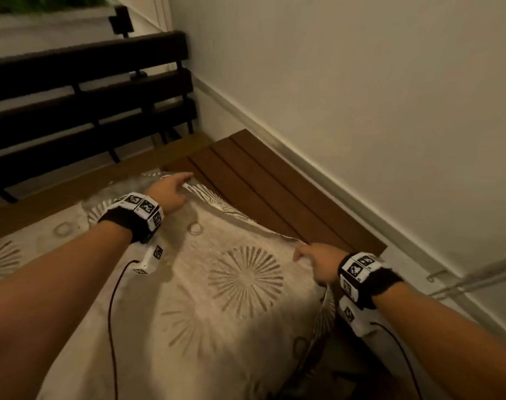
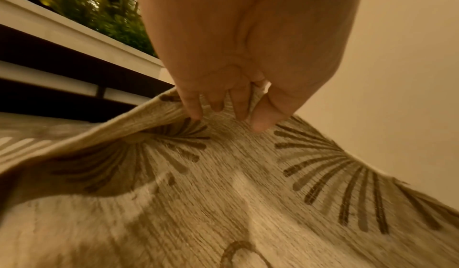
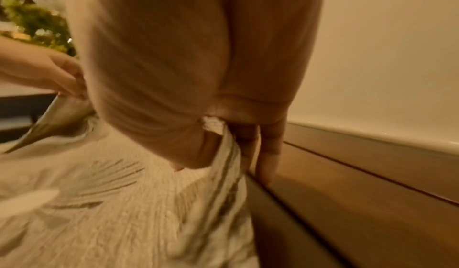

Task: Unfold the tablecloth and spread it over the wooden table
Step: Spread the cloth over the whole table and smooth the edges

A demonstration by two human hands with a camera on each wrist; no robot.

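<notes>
The cloth (image 1: 246,272) lies open over most of the counter (image 1: 263,180), the left hand (image 1: 171,192) and right hand (image 1: 318,264) each pinching its far edge, so I judge the next move is pulling it over the bare slats toward the wall (image 1: 361,82).

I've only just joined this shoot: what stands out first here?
The pale tablecloth with its sunburst print fills the foreground, its right edge gripped and lifted by the left hand farther off and the right hand nearer. Beyond that edge, dark slats of the wooden table lie bare along the wall.
</notes>
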